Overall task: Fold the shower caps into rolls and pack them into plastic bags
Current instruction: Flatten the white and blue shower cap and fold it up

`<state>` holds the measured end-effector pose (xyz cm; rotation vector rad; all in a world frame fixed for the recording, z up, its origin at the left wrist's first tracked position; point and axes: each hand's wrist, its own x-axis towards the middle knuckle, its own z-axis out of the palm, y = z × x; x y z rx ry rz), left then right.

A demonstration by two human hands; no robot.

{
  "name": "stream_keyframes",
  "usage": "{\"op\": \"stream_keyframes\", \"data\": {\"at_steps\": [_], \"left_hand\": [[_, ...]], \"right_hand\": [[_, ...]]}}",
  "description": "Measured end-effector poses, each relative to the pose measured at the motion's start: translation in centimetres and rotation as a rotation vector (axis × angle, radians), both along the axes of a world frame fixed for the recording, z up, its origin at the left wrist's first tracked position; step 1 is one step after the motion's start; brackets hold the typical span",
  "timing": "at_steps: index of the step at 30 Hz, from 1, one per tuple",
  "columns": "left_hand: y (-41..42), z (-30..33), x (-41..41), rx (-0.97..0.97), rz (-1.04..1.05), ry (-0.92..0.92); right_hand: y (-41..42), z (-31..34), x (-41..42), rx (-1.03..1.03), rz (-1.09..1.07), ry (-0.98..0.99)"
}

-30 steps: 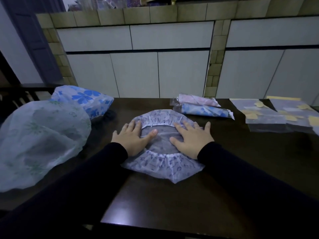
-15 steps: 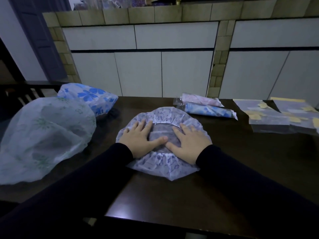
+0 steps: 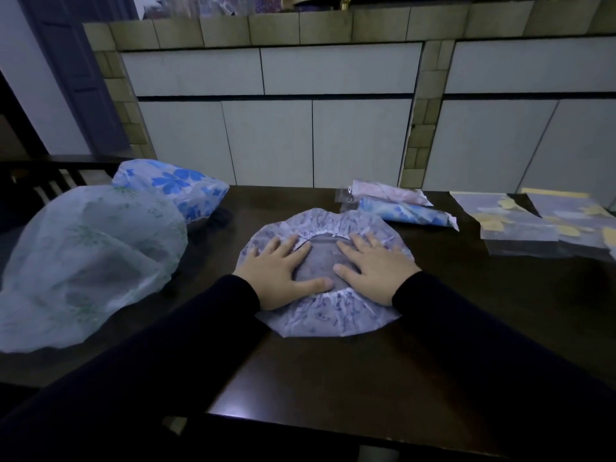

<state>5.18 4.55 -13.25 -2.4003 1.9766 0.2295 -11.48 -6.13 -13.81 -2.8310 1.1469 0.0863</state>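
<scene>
Since earlier frame our hands slide outward, cap spreads rounder. Left hand (image 3: 276, 273) and right hand (image 3: 375, 270) press flat, fingers straight, gripping nothing, on shower cap (image 3: 328, 315) at table (image 3: 333, 371) centre. Cap near-round, slightly wider left-right, opening up; translucent lilac print, gathered white elastic. We count two loose caps at left: green-print cap (image 3: 86, 261), blue-flower cap (image 3: 173, 188). Two packed rolls (image 3: 403, 205). Plastic bags (image 3: 540, 221) at right, count unclear.
</scene>
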Motion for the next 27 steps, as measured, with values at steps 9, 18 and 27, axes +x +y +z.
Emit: {"op": "stream_keyframes", "data": {"at_steps": [9,18,27], "left_hand": [[1.1,2.8,2.6,-0.143,-0.092,0.109],[1.4,1.7,3.5,-0.281,-0.233,0.206],[2.3,1.7,4.2,-0.198,-0.266,0.448]], "right_hand": [[-0.4,1.8,-2.4,-0.114,0.258,-0.39],[0.5,2.0,-5.6,0.194,0.368,-0.376],[1.2,1.4,-6.6,-0.005,0.469,-0.515]]}}
